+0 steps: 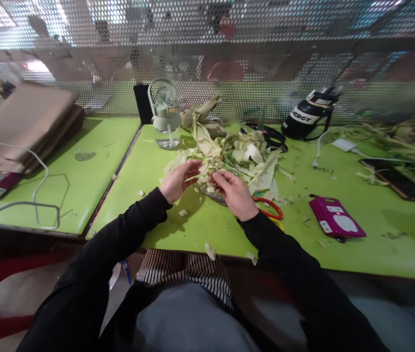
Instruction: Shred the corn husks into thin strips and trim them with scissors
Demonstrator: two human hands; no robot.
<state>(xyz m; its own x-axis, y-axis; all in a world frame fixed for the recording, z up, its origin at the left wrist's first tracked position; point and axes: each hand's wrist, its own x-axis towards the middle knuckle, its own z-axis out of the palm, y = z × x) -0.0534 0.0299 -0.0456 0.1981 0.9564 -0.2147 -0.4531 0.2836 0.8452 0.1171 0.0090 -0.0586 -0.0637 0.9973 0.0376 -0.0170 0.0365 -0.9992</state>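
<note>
A heap of pale corn husks (240, 156) lies on the green table (357, 234) in front of me. My left hand (180, 181) and my right hand (234, 193) meet at the heap's near edge, fingers pinched on a small piece of husk (204, 175) between them. Red-handled scissors (269, 209) lie just under and to the right of my right hand, the blades partly hidden by it. Small husk scraps (183, 212) are scattered on the table near my left wrist.
A clear water bottle with a pale green lid (165, 117) stands behind the heap. A magenta device (335, 217) lies to the right, a phone (398, 181) farther right, a black bag (308, 115) at the back. Brown paper bags (27, 124) and cables (38, 195) sit on the left table. A perforated metal screen (207, 49) closes the back.
</note>
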